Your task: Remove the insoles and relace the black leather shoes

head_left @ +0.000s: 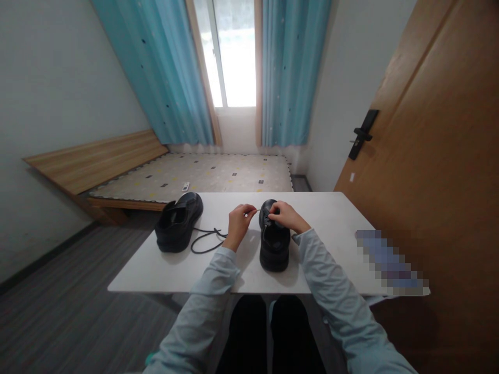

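Note:
A black shoe [274, 257] stands on the white table with its toe pointing away from me. Just left of its toe, my left hand [238, 223] pinches a thin dark shoelace [258, 210] that runs toward the shoe. My right hand [289, 216] is over the lacing area, thumb and fingers closed on the shoe's upper; the fingertips' exact hold is partly hidden. Farther left rests a second black shoe [175, 228], turned at an angle. Between that shoe and my left wrist lies a loose loop of black lace [200, 252].
The white table [323, 259] has a blurred-out bluish item [390, 259] at its right edge. Beyond it is a bed [218, 174] with a small white object [186, 186] on it. A wooden door [429, 156] stands to the right.

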A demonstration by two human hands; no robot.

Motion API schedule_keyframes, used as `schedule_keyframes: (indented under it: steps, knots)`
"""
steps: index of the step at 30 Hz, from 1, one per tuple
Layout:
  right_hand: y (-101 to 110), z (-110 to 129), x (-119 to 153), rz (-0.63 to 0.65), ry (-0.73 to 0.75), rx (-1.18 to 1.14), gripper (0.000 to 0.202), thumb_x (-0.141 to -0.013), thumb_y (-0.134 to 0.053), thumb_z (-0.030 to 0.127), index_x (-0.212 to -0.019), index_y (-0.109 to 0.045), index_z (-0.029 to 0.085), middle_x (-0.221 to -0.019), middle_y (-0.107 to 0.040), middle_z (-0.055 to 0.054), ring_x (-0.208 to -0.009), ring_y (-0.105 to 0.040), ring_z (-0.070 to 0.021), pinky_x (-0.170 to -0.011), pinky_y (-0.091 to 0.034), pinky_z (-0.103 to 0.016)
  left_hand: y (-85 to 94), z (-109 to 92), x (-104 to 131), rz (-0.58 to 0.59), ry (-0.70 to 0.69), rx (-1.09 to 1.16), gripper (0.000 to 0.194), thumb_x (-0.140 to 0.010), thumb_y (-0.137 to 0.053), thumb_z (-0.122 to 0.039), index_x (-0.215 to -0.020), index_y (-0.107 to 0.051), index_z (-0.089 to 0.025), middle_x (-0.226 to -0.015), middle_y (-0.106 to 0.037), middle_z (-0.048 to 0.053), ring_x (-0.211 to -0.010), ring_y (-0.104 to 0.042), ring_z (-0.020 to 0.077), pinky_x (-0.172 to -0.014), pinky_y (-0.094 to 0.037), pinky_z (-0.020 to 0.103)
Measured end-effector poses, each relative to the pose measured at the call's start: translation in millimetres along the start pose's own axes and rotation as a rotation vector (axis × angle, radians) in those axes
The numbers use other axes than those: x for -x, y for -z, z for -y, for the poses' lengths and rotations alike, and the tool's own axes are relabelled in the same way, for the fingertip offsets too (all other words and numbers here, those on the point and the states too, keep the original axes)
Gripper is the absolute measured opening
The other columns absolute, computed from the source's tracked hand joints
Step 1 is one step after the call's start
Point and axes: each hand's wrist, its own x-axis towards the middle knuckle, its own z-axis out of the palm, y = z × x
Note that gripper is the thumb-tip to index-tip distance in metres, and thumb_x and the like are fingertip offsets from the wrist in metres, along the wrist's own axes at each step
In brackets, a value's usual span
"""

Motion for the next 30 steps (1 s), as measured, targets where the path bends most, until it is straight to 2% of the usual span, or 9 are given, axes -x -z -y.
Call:
schedule_keyframes:
  steps: [11,16,19,22,30]
  knots:
    - [-4,0,0,-0.022,-0.022,-0.057,0.002,-0.068,-0.063,0.014,-0.067,-0.062,0.015,-0.075,-0.062,-0.002,-0.072,-0.055,-0.0130,-0.069,-0.042,-0.023,-12.6,4,-2,0.067,-0.015,-0.033,0.007,-0.080,-0.067,-0.027,-0.081,-0.072,-0.022,-0.079,-0.068,0.001,-0.072,-0.061,0.0145,-0.071,-0.044,0.026]
    - [-8,3,-1,-0.066,-0.079,-0.049,0.012,-0.078,-0.057,0.018,-0.078,-0.068,0.014,-0.080,-0.066,-0.005,-0.076,-0.058,-0.0146,-0.074,-0.043,-0.025,-16.0,5,-3,0.094,0.006,-0.017,0.011,-0.083,-0.063,-0.026,-0.085,-0.073,-0.023,-0.081,-0.070,0.002,-0.076,-0.063,0.0155,-0.073,-0.045,0.027]
    - [-11,5,0,-0.095,-0.077,0.004,0.022,-0.079,-0.052,0.011,-0.090,-0.072,0.015,-0.083,-0.067,-0.005,-0.078,-0.059,-0.0151,-0.077,-0.044,-0.025,-15.9,5,-3,0.111,0.024,0.021,0.012,-0.084,-0.062,-0.024,-0.086,-0.073,-0.023,-0.083,-0.070,0.002,-0.077,-0.064,0.0154,-0.074,-0.047,0.027]
    - [-15,7,1,-0.112,-0.084,0.091,0.026,-0.077,-0.055,0.009,-0.094,-0.074,0.017,-0.083,-0.067,-0.006,-0.075,-0.059,-0.0153,-0.078,-0.045,-0.026,-15.2,4,-2,0.113,0.027,0.041,0.012,-0.083,-0.061,-0.020,-0.086,-0.073,-0.023,-0.084,-0.069,0.003,-0.079,-0.064,0.0153,-0.074,-0.048,0.026]
    - [-17,8,1,-0.116,-0.070,0.162,0.021,-0.082,-0.057,0.019,-0.094,-0.075,0.018,-0.087,-0.069,-0.008,-0.081,-0.061,-0.0184,-0.079,-0.044,-0.028,-22.6,1,-2,0.089,0.136,0.175,0.011,-0.079,-0.065,-0.017,-0.089,-0.068,-0.021,-0.078,-0.071,0.001,-0.075,-0.067,0.0141,-0.070,-0.052,0.025]
